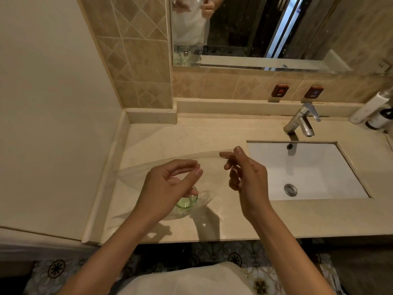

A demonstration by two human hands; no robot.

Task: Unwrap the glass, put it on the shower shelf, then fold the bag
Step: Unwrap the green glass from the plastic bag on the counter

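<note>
A clear plastic bag [136, 173] is stretched above the beige counter [170, 135] between my two hands. My right hand [246, 179] pinches the bag's upper edge between thumb and forefinger. My left hand [168, 188] is curled with thumb and fingers closing on the film nearer me. A small green glass [187, 202] sits low under my left hand, at the counter surface, with crumpled plastic around it. I cannot tell whether the glass is fully inside the bag. The mirror reflection shows the bag hanging down from both hands to the glass.
A white rectangular sink [308, 167] lies to the right, with a chrome faucet [302, 122] behind it. Two bottles [374, 111] stand at the far right corner. A mirror [276, 28] hangs above the tiled backsplash. A plain wall closes the left side.
</note>
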